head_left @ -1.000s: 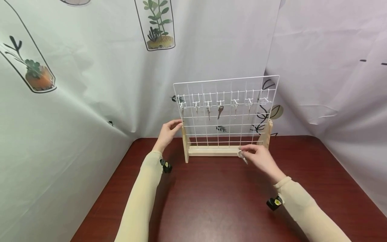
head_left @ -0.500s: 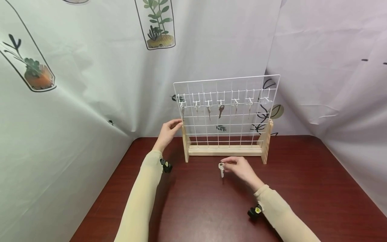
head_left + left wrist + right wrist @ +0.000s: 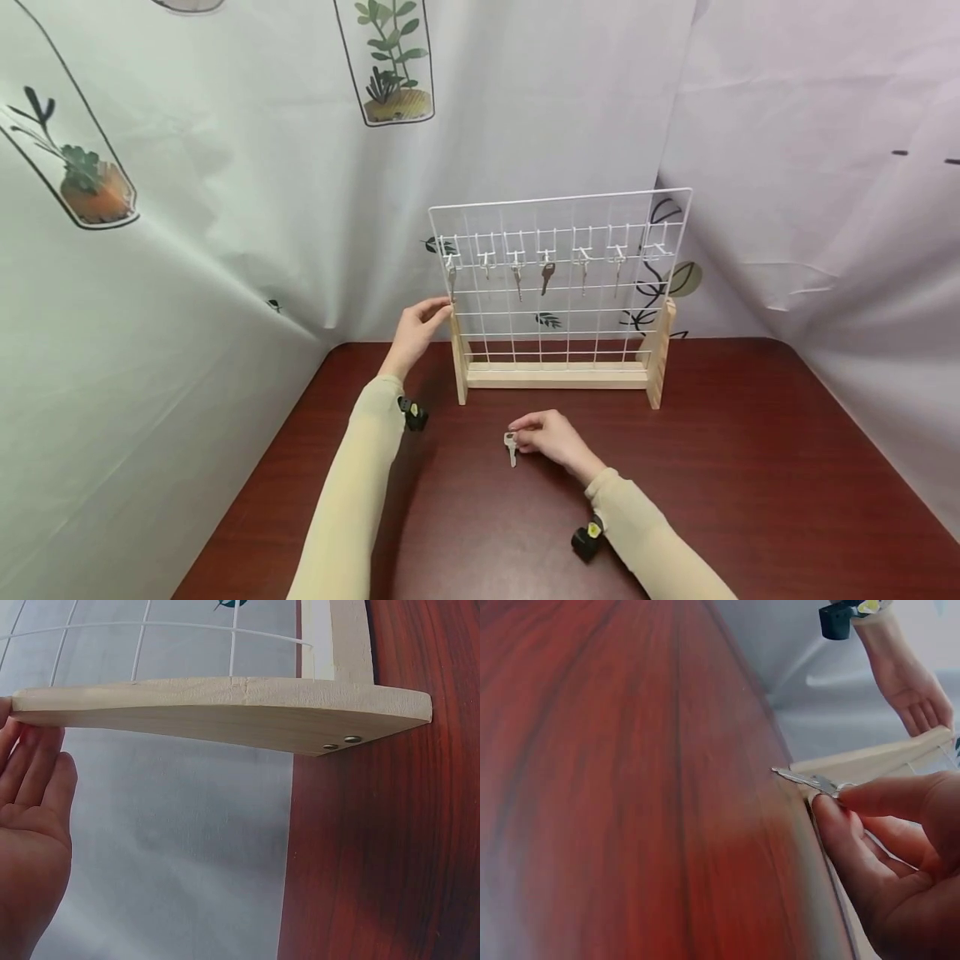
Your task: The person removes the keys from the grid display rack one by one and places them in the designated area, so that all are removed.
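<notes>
Table below, wire rack standing on it
I have the left hand pinching its side post, the right hand gripping a key by its head, over the table in front of the rack; I'd favour a steady rack and light pinch, the key hanging free

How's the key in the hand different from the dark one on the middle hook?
The held key looks silver; the dark key looks brown. The right hand pinches the held key; the dark key hangs from a hook. The held key is in front of the rack; the dark key is on it. Both have a wide head and narrow blade.
</notes>
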`<state>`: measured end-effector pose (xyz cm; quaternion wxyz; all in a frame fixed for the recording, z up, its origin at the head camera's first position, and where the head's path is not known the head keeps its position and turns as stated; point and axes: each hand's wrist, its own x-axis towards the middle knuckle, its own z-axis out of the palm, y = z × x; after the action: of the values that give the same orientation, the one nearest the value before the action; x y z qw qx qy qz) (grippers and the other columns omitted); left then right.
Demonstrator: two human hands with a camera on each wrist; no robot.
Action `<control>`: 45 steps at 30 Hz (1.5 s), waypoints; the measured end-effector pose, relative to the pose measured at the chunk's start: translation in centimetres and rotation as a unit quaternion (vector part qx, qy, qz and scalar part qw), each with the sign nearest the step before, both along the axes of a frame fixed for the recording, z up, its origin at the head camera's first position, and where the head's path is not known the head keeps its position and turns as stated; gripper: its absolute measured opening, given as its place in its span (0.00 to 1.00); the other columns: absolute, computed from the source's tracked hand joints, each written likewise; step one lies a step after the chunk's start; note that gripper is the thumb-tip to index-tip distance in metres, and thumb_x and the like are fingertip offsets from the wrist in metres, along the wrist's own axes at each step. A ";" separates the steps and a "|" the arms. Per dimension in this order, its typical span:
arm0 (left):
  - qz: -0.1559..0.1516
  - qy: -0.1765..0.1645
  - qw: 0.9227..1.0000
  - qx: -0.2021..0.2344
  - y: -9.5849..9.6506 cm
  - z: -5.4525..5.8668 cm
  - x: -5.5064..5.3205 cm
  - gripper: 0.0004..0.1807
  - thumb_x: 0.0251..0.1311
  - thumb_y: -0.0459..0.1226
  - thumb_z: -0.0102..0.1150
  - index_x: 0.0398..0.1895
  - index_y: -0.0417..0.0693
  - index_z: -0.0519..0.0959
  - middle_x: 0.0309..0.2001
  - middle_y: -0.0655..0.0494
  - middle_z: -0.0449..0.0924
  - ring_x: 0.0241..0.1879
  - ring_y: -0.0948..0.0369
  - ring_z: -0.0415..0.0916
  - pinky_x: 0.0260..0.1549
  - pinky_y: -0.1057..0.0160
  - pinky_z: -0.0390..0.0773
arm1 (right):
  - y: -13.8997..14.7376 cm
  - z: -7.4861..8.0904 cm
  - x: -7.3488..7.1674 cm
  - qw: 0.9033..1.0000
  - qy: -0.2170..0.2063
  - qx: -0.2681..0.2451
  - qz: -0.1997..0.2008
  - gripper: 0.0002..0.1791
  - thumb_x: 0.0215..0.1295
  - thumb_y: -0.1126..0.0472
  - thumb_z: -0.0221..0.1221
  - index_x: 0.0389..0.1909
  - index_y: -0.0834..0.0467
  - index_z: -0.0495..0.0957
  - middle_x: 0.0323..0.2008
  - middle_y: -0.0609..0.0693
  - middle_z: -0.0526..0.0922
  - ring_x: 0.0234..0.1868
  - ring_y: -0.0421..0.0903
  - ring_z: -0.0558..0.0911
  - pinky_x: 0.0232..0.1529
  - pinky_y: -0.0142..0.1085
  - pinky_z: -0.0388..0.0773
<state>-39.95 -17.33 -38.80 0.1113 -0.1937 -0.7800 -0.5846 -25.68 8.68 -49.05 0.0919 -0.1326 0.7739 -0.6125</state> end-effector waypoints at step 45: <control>0.019 -0.006 1.000 0.019 0.3 -0.4 0.1 0.21 0.69 0.44 0.64 0.57 0.39 0.82 0.55 0.46 0.84 0.56 0.57 0.78 0.63 0.57 0.72 | -0.1 0.3 -0.4 0.992 0.003 0.119 0.045 0.03 0.59 0.70 0.65 0.28 0.64 0.87 0.23 0.48 0.86 0.20 0.38 0.83 0.25 0.31 0.84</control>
<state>-39.90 -17.01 -39.22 0.1218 -0.1733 -0.7729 -0.5982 -26.05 8.56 -48.74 0.1322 -0.1568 0.8350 -0.5106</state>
